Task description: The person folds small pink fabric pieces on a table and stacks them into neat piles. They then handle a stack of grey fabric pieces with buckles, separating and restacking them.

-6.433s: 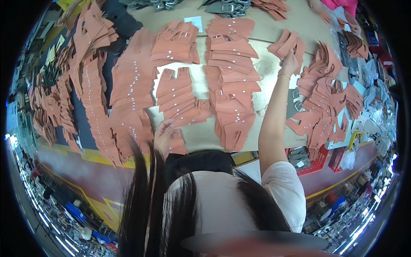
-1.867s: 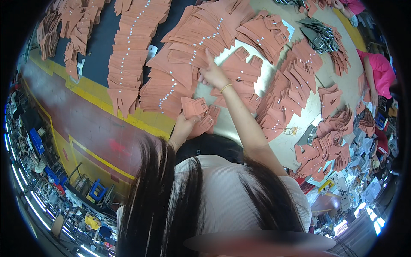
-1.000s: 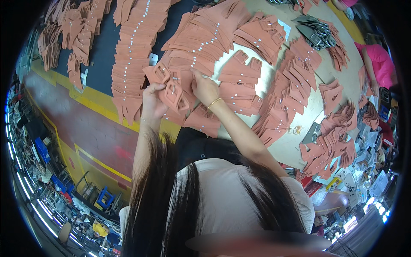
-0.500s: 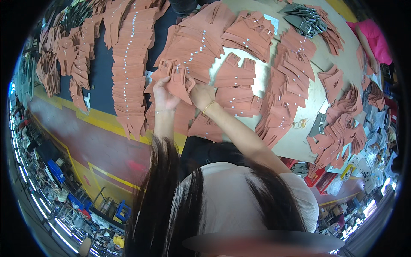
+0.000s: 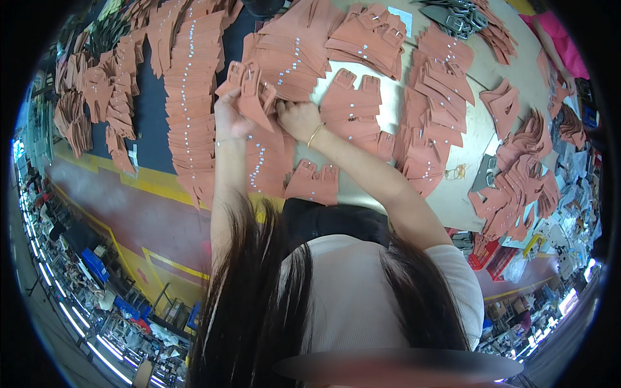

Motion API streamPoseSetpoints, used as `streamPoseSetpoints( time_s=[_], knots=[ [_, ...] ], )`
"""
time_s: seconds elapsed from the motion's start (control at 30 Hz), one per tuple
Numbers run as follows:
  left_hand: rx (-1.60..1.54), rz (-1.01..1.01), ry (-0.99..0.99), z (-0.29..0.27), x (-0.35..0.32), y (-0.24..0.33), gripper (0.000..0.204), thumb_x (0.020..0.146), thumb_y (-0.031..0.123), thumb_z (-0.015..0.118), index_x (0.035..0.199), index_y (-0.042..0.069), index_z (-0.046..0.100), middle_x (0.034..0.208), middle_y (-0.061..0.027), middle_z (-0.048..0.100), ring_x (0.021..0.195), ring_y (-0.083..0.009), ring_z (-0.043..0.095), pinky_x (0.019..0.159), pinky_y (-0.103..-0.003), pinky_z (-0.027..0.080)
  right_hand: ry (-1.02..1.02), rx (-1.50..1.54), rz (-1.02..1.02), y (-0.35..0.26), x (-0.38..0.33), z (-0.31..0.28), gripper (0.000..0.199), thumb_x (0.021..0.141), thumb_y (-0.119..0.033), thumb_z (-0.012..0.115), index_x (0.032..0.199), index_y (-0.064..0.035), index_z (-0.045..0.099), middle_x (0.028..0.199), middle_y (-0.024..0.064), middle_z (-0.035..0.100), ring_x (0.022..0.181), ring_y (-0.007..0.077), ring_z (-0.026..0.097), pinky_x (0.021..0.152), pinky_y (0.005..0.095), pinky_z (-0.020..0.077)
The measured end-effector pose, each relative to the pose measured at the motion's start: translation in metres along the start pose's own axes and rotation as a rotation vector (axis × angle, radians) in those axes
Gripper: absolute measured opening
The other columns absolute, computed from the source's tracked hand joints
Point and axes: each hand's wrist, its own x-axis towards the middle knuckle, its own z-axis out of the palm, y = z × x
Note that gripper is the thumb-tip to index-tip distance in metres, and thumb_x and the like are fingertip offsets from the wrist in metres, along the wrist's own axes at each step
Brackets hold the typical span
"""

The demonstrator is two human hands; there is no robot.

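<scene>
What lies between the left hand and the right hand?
In the head view, buckled salmon pieces gripped by the left hand fill much of that stretch; other salmon pieces lie beneath.

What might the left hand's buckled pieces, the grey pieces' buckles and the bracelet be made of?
Buckled pieces: matte, perhaps leather or imitation, from their smooth, flexible-looking sheets.
Grey pieces' buckles: probably metal, polished, given their silvery shine.
Bracelet: likely metal, given its yellow gleam.
</scene>
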Motion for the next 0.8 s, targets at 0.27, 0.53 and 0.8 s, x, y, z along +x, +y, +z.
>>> streamPoseSetpoints(
  time_s=[0.27, 0.53, 0.8],
  knots=[
    [0.019, -0.016, 0.035, 0.029, 0.004, 0.008, 0.035, 0.081, 0.008, 0.049, 0.115, 0.007, 0.056, 0.115, -0.0116, 0.059, 0.108, -0.0292, 0.056, 0.097, -0.052, 0.042, 0.082, -0.08, -0.128, 0.015, 0.005, -0.004, 0.009, 0.072, -0.019, 0.058, 0.072, -0.0098, 0.057, 0.071, 0.0041, 0.054, 0.058, 0.0206, 0.059, 0.053, 0.0354, 0.0441],
    [0.02, 0.02, 0.031, 0.028, 0.003, 0.001, 0.039, 0.081, 0.005, 0.046, 0.118, 0.011, 0.055, 0.119, -0.0122, 0.058, 0.108, -0.0287, 0.056, 0.095, -0.05, 0.044, 0.077, -0.108, -0.124, 0.001, -0.006, 0.004, 0.016, 0.079, -0.017, 0.053, 0.083, -0.0058, 0.063, 0.088, 0.0084, 0.053, 0.078, 0.0258, 0.054, 0.069, 0.0396, 0.0397],
    [0.196, 0.004, 0.128, 0.005, 0.028, -0.023, 0.028, 0.079, 0.008, 0.054, 0.106, 0.002, 0.058, 0.106, -0.0131, 0.062, 0.095, -0.0271, 0.062, 0.086, -0.042, 0.051, 0.066, -0.066, -0.055, -0.005, -0.008, 0.01, 0.018, 0.078, -0.016, 0.053, 0.087, -0.0054, 0.064, 0.093, 0.0093, 0.057, 0.083, 0.0272, 0.057, 0.073, 0.0406, 0.0416]
  ],
)
